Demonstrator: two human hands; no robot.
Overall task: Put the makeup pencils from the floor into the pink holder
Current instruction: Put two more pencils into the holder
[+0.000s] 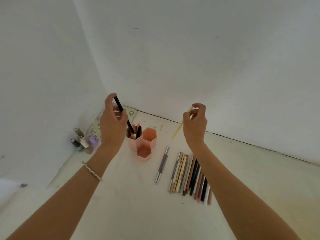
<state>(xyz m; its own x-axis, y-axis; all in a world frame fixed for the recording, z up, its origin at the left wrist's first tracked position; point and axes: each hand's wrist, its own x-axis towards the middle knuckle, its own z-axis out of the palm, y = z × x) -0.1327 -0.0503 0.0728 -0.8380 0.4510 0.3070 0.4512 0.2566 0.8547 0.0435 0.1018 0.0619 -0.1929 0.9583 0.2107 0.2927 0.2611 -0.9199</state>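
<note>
The pink holder (pixel 146 149), made of three hexagonal cups, stands on the pale floor near the wall corner. Its left cup holds several pencils; the other two cups look empty. My left hand (pixel 112 123) grips a black pencil (pixel 119 104), tilted, with its lower end over the left cup. My right hand (pixel 195 125) pinches the top of a cream pencil (pixel 179 128), which hangs slanted above the floor to the right of the holder. A row of several pencils (pixel 189 175) lies on the floor below my right forearm. A grey pencil pair (pixel 162 164) lies apart to their left.
Several nail polish bottles (pixel 84 142) stand in the corner, left of the holder. A flat patterned case (pixel 97 125) lies behind them against the wall. White walls close the space at the left and back.
</note>
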